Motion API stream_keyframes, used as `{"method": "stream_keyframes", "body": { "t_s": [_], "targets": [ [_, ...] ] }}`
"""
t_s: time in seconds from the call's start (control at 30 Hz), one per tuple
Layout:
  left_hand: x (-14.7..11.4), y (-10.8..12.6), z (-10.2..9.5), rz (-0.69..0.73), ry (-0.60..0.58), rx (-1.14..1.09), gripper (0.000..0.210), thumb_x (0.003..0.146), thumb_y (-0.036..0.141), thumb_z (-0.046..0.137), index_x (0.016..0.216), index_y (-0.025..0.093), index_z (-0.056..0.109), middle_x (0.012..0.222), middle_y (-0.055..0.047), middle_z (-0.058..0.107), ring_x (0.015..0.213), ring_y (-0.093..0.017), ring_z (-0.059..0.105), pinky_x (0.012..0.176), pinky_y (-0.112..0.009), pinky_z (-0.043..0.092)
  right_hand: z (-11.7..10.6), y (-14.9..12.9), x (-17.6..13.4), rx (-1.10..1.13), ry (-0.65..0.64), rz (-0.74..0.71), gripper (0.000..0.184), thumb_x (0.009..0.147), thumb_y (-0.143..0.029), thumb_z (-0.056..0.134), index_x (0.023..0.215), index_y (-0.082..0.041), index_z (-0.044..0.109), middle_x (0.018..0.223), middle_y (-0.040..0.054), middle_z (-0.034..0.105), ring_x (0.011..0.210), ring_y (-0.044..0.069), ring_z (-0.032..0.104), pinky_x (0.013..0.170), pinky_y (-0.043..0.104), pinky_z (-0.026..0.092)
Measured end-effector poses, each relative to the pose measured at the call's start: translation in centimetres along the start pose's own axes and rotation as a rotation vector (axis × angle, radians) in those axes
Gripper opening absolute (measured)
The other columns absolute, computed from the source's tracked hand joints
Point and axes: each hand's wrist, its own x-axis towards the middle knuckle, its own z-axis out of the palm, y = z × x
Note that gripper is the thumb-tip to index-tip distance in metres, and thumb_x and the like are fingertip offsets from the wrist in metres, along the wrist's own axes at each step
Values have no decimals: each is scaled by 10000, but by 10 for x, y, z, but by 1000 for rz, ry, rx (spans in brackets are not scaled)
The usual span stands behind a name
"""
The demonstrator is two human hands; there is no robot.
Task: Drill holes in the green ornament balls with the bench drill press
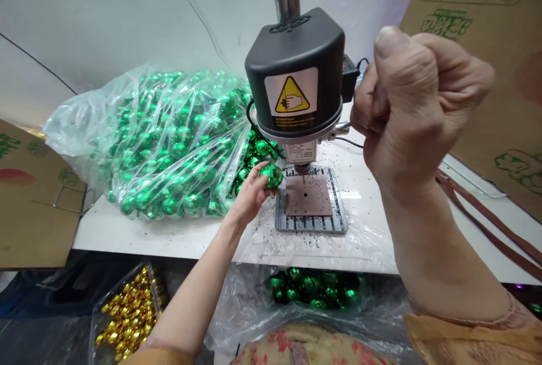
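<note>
Between the fingers of my left hand (pixel 253 192) is a shiny green faceted ball (pixel 271 176), held at the left edge of the drill press base (pixel 340 215). A brown board (pixel 320 198) with a dark hole lies on that base, below the chuck (pixel 302 169). My right hand (pixel 417 91) is closed in a fist, raised to the right of the black drill press head (pixel 295 60). A metal lever part (pixel 341 129) runs toward this fist; whatever is inside the fingers is hidden.
A clear plastic bag (pixel 169 144) of green balls lies at the left. Cardboard boxes (pixel 478 88) flank the table (pixel 139 235). Below its front edge are more green balls (pixel 317 286) in plastic and a bin of gold balls (pixel 127 314). Dark shavings dot the tabletop.
</note>
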Motion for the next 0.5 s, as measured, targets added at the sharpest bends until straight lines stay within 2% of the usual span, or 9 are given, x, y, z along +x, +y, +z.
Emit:
{"method": "stream_keyframes", "body": {
  "t_s": [0.1, 0.17, 0.27, 0.33, 0.5],
  "targets": [
    [-14, -9, 15, -68, -72, 36, 752, 735, 518, 846, 1351, 215, 538, 953, -54, 712, 642, -147, 643, 557, -273, 502, -1, 1, 1, 9, -10, -7, 447, 896, -135, 634, 515, -218, 415, 442, -64, 285, 386, 80, 298, 391, 295, 205],
    [-17, -17, 23, -68, -78, 71, 724, 767, 575, 811, 1336, 204, 558, 961, -62, 723, 693, -159, 665, 571, -269, 516, -1, 1, 1, 8, -19, 5, 452, 907, -140, 622, 520, -219, 402, 450, -61, 306, 391, 80, 291, 402, 294, 203],
    [-13, -27, 30, 23, -50, 136, 630, 816, 589, 767, 1292, 210, 604, 1091, -90, 737, 915, -200, 708, 739, -301, 580, -2, 0, 0, 13, -28, 30, 456, 915, -141, 614, 523, -217, 395, 450, -60, 336, 391, 75, 276, 412, 290, 208],
    [-9, -32, 31, 60, -71, 180, 614, 829, 553, 770, 1314, 213, 606, 1135, -93, 739, 995, -217, 711, 830, -329, 589, -2, -1, 0, 25, -25, 27, 467, 907, -130, 621, 512, -212, 387, 434, -59, 341, 381, 72, 264, 411, 293, 204],
    [-3, -33, 31, 60, -101, 316, 635, 818, 440, 796, 1374, 209, 593, 1115, -83, 743, 873, -203, 709, 772, -332, 587, -2, -3, 0, -34, -33, 38, 471, 916, -127, 595, 512, -204, 366, 438, -51, 347, 384, 84, 264, 429, 307, 210]
  ]
}}
